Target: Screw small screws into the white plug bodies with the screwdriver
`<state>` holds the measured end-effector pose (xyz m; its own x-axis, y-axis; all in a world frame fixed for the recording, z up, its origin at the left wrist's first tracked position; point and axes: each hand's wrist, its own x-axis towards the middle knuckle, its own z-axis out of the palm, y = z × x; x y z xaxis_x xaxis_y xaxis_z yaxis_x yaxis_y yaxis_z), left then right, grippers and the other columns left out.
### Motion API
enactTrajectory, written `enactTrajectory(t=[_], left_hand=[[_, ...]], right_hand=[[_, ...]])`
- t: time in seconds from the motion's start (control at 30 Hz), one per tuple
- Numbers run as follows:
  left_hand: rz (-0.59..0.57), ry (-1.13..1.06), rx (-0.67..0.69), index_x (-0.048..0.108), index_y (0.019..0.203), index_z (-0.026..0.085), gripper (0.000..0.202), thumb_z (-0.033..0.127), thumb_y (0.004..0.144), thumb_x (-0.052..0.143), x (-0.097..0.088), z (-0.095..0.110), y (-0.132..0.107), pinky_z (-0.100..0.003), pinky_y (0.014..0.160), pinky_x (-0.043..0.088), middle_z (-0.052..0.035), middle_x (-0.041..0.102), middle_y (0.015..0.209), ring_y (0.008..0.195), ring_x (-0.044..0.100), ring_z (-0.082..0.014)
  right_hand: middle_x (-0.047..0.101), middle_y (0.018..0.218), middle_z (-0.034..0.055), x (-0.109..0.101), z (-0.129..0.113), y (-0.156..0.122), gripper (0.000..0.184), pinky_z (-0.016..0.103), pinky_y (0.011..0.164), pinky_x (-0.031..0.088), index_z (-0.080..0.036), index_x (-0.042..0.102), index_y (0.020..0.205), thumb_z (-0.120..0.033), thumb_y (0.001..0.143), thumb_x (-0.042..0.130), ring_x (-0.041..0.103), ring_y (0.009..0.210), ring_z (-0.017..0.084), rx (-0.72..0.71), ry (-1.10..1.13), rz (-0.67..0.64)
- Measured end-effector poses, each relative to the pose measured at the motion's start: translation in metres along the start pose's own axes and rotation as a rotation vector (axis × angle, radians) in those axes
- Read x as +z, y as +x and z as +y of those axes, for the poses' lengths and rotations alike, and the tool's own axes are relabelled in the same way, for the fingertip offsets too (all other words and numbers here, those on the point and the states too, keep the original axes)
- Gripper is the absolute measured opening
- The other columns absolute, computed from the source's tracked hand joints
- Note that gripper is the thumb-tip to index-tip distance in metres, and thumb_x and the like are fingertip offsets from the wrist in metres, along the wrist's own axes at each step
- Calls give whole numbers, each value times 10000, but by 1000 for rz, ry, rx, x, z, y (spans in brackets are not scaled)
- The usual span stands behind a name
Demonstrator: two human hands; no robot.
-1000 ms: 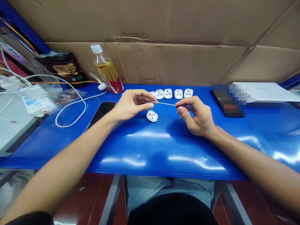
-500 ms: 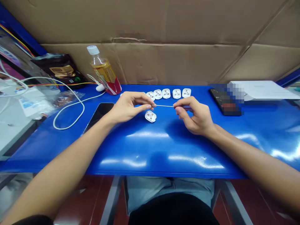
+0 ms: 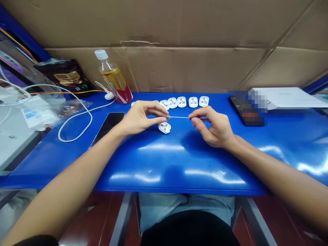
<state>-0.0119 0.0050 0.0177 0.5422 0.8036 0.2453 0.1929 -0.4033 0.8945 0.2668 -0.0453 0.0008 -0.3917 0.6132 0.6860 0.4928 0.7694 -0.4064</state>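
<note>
My right hand (image 3: 214,128) is closed in a pinch around the handle of a thin screwdriver (image 3: 178,117), whose pale metal shaft points left, roughly level above the table. At the far end of that shaft, the thumb and fingers of my left hand (image 3: 143,118) are pinched together. Whatever small thing sits between them is too tiny to make out. Just below my left fingertips a white plug housing (image 3: 164,127) with metal contacts lies on the blue table, its upper edge partly covered by my thumb. Behind, several similar white housings (image 3: 181,101) stand in a row, some hidden by my left hand.
A drink bottle (image 3: 115,80) stands back left, near a white cable (image 3: 91,119) and a dark pouch (image 3: 68,75). One phone (image 3: 109,124) lies beside my left forearm. Another dark device (image 3: 247,112) and a white box (image 3: 287,97) are at right. Cardboard (image 3: 192,68) walls the back.
The screwdriver shaft and my left thumb have dipped slightly, so the thumb now covers more of the near housing's upper edge. My right hand has barely moved.
</note>
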Motion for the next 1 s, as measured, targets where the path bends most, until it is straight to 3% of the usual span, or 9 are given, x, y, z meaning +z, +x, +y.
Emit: enactTrajectory(t=[0.2, 0.4, 0.6, 0.83, 1.0], left_hand=[[-14, 83, 22, 805, 1054, 156, 326, 405, 847, 841, -2, 1, -1, -373, 918, 651, -104, 828, 1026, 982, 803, -271], [-7, 337, 132, 826, 1022, 193, 198, 347, 912, 767, 4, 11, -4, -313, 874, 625, -60, 835, 1005, 941, 790, -228], [-51, 390, 176, 826, 1043, 200, 178, 313, 932, 743, 6, 9, -4, -289, 865, 598, -41, 836, 1023, 951, 788, -215], [-151, 424, 108, 794, 1205, 240, 437, 472, 837, 837, 0, 11, -2, -362, 973, 569, -56, 803, 1180, 1078, 744, -260], [-171, 527, 75, 803, 1178, 247, 515, 562, 775, 861, -9, 9, 0, -351, 897, 557, -64, 786, 1167, 1001, 719, -251]], right_hand=[[781, 945, 25, 0, 1, 1, 93, 298, 676, 623, -251, 660, 1068, -240, 1014, 585, 741, 714, 175, -13, -28, -14], [777, 897, 10, 0, 0, 3, 73, 269, 662, 605, -242, 656, 1028, -258, 1028, 585, 731, 680, 152, 47, -32, 39], [775, 879, 12, -1, -1, 3, 24, 284, 664, 623, -248, 665, 1000, -263, 984, 654, 742, 718, 176, -61, -88, 13], [773, 876, 14, 1, 3, 0, 41, 303, 644, 620, -253, 667, 1022, -255, 989, 644, 740, 707, 184, -60, -78, -35], [769, 865, 14, 3, 7, -1, 50, 306, 652, 612, -254, 670, 1018, -285, 984, 650, 738, 698, 187, -38, -91, -64]])
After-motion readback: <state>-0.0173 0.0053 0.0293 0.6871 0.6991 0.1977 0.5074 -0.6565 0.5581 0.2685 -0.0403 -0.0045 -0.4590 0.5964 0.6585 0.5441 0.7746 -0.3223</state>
